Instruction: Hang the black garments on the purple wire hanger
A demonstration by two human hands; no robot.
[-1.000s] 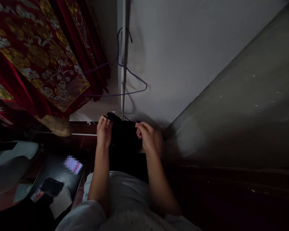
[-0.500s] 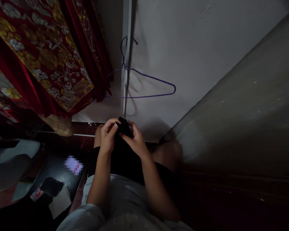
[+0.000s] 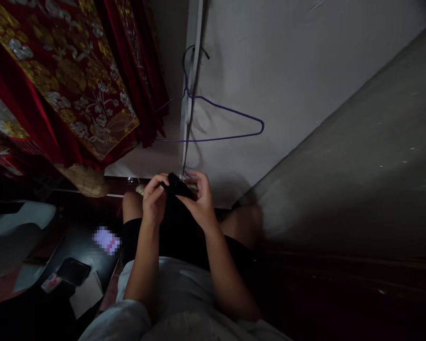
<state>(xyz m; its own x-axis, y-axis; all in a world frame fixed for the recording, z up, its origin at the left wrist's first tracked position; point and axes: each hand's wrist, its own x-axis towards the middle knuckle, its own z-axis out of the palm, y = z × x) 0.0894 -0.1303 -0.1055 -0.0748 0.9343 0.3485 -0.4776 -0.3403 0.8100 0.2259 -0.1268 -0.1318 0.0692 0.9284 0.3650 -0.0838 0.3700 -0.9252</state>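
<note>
In dim light, a black cloth [image 3: 176,185] was held up above the person's lap, before a pale wall [image 3: 287,71]. It was gripped only by a small bunched edge, so a loosened pinch would likely let it slip away, hard to see against the dark shorts. The left hand [image 3: 152,203] and right hand [image 3: 200,206] were both pinched shut on that edge, fingertips nearly meeting. A purple wire hanger [image 3: 220,124] hung above, untouched.

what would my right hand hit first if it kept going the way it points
Probably the left hand, just across the black cloth that the right hand pinches; depth is unclear in the dim picture.
</note>
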